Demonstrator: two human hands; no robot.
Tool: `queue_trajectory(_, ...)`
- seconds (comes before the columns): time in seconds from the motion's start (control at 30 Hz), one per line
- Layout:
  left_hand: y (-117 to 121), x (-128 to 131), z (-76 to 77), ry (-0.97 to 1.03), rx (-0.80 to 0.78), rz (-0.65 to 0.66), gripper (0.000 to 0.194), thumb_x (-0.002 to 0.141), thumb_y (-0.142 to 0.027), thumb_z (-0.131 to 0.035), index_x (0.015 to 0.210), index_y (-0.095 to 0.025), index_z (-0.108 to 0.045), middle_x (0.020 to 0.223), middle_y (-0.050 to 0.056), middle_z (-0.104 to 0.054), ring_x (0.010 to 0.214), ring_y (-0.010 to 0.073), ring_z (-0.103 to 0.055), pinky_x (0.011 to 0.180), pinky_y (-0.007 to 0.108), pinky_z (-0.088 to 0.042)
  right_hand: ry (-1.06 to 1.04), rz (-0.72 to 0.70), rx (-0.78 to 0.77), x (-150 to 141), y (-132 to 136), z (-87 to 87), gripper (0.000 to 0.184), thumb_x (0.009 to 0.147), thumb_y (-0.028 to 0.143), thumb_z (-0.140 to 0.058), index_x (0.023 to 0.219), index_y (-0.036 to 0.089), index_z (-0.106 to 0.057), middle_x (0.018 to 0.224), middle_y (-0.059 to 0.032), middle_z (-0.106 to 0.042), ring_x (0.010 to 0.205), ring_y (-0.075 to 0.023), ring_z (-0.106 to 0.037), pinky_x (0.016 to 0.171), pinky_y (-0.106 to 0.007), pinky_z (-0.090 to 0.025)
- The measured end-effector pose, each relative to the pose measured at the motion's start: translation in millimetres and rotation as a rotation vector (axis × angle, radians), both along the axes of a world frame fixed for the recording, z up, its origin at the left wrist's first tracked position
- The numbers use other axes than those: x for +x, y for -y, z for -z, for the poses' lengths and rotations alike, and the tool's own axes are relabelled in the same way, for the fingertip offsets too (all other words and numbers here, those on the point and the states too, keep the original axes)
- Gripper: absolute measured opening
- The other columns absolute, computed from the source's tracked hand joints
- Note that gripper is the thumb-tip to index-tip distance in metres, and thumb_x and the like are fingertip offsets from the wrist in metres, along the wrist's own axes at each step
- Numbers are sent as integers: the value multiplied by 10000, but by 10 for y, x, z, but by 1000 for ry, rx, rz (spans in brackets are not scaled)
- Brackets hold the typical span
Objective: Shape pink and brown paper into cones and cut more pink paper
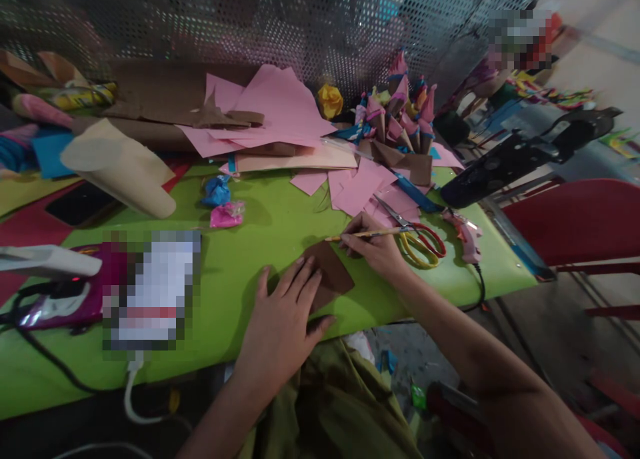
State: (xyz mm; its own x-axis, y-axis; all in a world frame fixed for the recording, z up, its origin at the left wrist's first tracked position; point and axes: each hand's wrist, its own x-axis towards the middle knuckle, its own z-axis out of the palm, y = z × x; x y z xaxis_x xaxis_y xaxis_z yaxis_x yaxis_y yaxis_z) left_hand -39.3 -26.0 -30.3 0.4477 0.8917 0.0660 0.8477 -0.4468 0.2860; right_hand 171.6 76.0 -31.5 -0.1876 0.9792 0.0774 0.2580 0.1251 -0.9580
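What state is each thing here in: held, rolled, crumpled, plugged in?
Pencil: held in the right hand.
Brown paper: flat, under the left hand.
Scissors: lying down, not held.
Pink glue gun: on its side.
Pixelated device: white cable plugged in.
Beige paper: rolled.
Blue bundle: crumpled.
Pink sheets: loosely overlapping.

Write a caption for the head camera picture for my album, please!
Left hand on a brown sheet, right hand holding a yellow pencil, at a green table.
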Motion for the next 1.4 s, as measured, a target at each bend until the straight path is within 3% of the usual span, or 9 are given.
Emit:
queue_trajectory(0.9, -9, 7, -18, 6, -6, -10, 598, 980, -560, -447, 1475, -227, -495, 1553, 102, -492, 1441, 326, -442, 1203, 656, -249, -8, -15, -26, 53, 76, -95, 113, 745, 271, -642, 698, 231, -547, 568, 45, -569, 509, -124, -495, 490, -249, -384)
queue_trajectory(1.4, -16, 13, -40, 2, -10, -8, 592, 992, -551, -423, 1451, -186, -509, 1552, 111, -484, 1443, 322, -441, 1201, 669, -241, -1, -62, -69, 73, 123, -177, 108, 702, 270, -618, 663, 233, -524, 573, 29, -540, 512, -137, -472, 484, -272, -355)
